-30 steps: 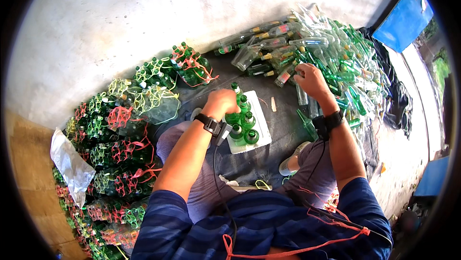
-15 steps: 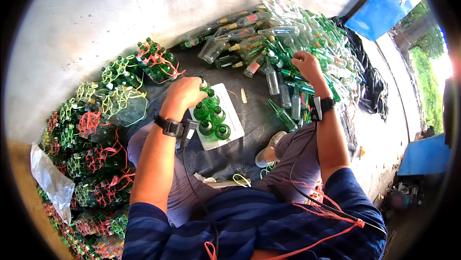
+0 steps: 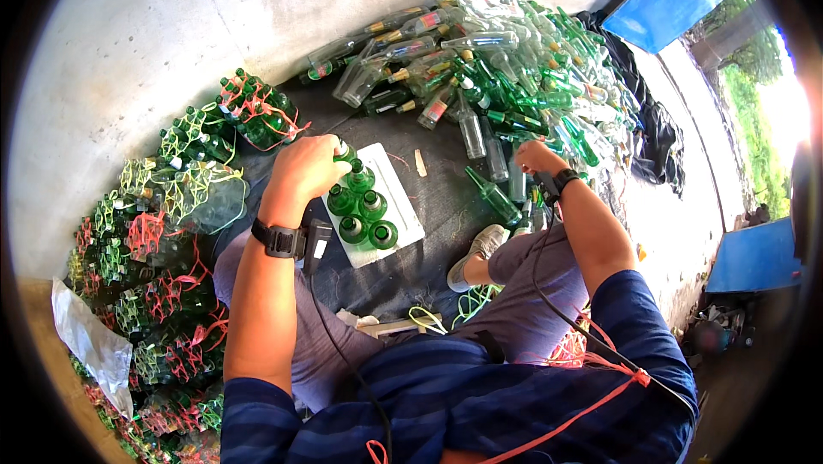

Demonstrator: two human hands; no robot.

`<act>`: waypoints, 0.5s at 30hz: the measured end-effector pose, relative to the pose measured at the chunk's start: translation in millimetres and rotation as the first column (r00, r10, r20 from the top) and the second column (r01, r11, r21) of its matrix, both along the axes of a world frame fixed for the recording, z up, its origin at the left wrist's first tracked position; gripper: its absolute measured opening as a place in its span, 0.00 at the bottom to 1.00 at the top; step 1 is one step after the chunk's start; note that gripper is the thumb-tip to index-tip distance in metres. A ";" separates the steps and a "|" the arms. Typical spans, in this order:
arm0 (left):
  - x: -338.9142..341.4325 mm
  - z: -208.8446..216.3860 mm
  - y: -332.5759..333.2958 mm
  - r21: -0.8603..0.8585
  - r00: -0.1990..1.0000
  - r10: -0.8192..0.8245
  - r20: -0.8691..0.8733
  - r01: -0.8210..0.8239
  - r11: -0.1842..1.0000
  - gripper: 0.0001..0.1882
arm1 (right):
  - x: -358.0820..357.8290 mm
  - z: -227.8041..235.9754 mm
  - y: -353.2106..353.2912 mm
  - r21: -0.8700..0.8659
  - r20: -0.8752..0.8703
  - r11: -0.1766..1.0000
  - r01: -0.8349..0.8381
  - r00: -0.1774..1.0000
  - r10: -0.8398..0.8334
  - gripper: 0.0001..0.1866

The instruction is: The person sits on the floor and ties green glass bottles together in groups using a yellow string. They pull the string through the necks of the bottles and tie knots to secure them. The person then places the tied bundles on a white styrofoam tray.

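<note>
My left hand (image 3: 304, 168) is closed round the neck of a green glass bottle (image 3: 345, 153) at the far left end of a cluster. Several other green bottles (image 3: 372, 205) stand upright beside it, packed together on a white board (image 3: 403, 226) between my legs. My right hand (image 3: 540, 158) is at the near edge of the loose bottle pile, its fingers curled over the upper end of a clear bottle (image 3: 517, 183). Whether it grips that bottle is hidden. A green bottle (image 3: 493, 196) lies on the dark ground sheet just nearer to me.
A large pile of loose clear and green bottles (image 3: 514, 61) leans along the wall. Bundles of bottles tied with red and yellow-green cord (image 3: 184, 198) are stacked at the left. My shoe (image 3: 477, 255) rests near the board. Red cord (image 3: 591, 383) hangs across my lap.
My right hand has come down and toward me, to the nearer bottles. My left hand stays on the same green bottle; the whole view has shifted slightly.
</note>
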State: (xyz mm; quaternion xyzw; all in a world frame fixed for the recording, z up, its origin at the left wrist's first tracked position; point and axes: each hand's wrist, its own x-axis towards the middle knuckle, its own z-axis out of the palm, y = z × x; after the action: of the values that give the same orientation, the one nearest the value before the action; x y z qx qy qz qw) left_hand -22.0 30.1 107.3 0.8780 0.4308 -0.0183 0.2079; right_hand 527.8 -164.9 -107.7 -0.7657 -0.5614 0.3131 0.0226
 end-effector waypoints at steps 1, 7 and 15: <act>3.1 3.3 -0.9 -0.007 1.000 0.000 -0.016 0.000 1.000 0.19 | 10.9 -17.5 -6.9 -0.032 0.039 0.996 -0.079 0.996 0.081 0.12; 4.5 -1.2 0.3 0.014 0.999 0.020 -0.026 -0.020 1.000 0.18 | 22.8 -91.3 2.1 -0.240 0.175 0.944 -0.227 0.946 0.272 0.07; 16.8 -2.2 8.8 -0.018 1.000 0.028 -0.009 -0.028 0.999 0.17 | 23.9 -184.3 -10.6 -0.328 0.484 0.861 -0.390 0.713 0.507 0.08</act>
State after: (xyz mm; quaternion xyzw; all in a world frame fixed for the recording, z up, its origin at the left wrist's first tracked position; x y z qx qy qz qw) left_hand -5.2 38.9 105.2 0.8698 0.4440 -0.0229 0.2140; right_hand 551.6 -175.5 -292.0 -0.6604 -0.6781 0.1281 -0.2960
